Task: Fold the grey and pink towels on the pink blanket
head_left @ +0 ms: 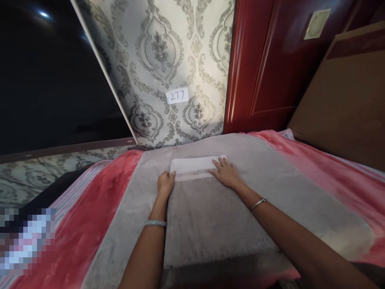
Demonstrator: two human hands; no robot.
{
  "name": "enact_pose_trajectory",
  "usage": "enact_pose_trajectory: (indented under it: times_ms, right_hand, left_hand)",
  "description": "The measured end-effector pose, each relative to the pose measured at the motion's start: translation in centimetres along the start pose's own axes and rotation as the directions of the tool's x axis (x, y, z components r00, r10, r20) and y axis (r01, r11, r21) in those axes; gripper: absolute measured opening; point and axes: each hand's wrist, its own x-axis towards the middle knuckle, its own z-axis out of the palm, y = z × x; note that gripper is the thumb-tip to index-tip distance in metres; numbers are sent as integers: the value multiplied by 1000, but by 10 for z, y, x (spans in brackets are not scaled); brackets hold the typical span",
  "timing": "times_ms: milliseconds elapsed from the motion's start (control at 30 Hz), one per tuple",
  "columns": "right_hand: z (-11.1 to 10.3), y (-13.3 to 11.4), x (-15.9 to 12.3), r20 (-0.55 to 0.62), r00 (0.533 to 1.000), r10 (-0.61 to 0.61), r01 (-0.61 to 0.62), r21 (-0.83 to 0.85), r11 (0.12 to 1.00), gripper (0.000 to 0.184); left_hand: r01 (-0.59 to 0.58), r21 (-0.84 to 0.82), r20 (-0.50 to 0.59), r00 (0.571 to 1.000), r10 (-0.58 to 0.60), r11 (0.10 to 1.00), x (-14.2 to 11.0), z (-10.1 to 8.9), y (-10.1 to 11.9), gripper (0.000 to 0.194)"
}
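A long grey, plush-looking cloth (210,216) with a white band across its far end lies folded over a wider grey blanket (120,224). At the band's left edge is my left hand (165,184), fingers curled and thumb on the cloth's border, pinching it. My right hand (225,171) rests palm down on the right end of the white band, with its fingers spread. Both forearms reach in from the near side, one on either side of the cloth. The undersides of the left fingers are hidden.
Pink and red bedding (99,200) shows on both sides of the grey blanket. Behind stands a patterned wall (186,48) with a paper label (177,95) reading 277. A dark screen (54,80) is at left, a red door (270,72) and cardboard box (349,96) at right.
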Motion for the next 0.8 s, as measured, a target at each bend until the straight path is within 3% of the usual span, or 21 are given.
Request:
enact_pose_trajectory:
  times_ms: [200, 367, 633, 800]
  right_hand:
    - [-6, -2, 2, 27, 1000, 2, 0, -52, 999, 69]
    - [-9, -5, -1, 35, 999, 10, -8, -60, 998, 68]
    - [-8, -4, -1, 29, 1000, 7, -5, -53, 999, 69]
    - [-7, -3, -1, 17, 1000, 10, -9, -50, 999, 68]
  left_hand:
    - [-7, -3, 51, 999, 7, 1000, -1, -6, 3, 41]
    - [16, 49, 130, 991, -23, 999, 13, -16, 14, 50]
    - [71, 168, 14, 997, -74, 983, 5, 1, 25, 41]
    - [41, 170, 27, 999, -47, 985, 5, 2, 20, 41]
